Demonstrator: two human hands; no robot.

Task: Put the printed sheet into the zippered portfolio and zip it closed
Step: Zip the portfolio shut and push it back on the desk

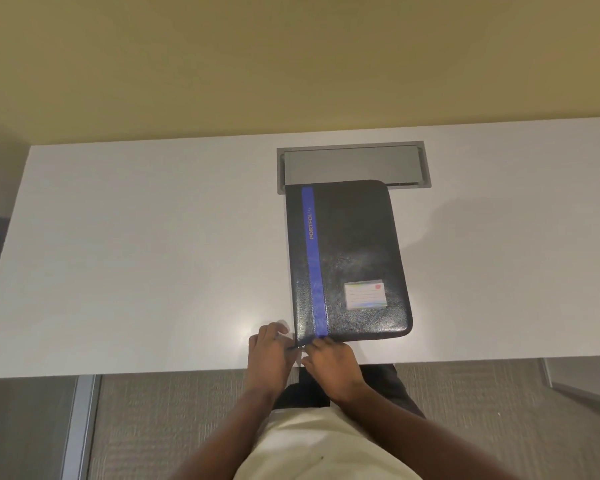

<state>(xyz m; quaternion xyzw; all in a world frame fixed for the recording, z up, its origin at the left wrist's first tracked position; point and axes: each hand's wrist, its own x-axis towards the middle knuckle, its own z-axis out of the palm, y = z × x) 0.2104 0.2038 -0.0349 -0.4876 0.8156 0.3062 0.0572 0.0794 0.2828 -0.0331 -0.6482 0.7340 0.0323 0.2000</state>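
1. Both hands meet at the portfolio's [349, 261] lower left corner: left hand [269, 355] pinches the zipper end, right hand [329, 363] grips the edge.
2. Portfolio lies closed on the white desk [136, 254], centre right of frame, its top overlapping a grey cable hatch [354, 162].
3. Contents hidden.

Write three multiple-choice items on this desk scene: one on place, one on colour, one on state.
1. Where do the hands meet the portfolio?
A. far edge
B. near left corner
C. right edge

2. What colour is the stripe?
A. red
B. green
C. blue

3. How does the portfolio lie?
A. shut flat
B. spread open
C. upright

Answers:
B: left hand and right hand pinch at the corner nearest the person.
C: the stripe is blue.
A: the portfolio lies flat on the desk, cover down.
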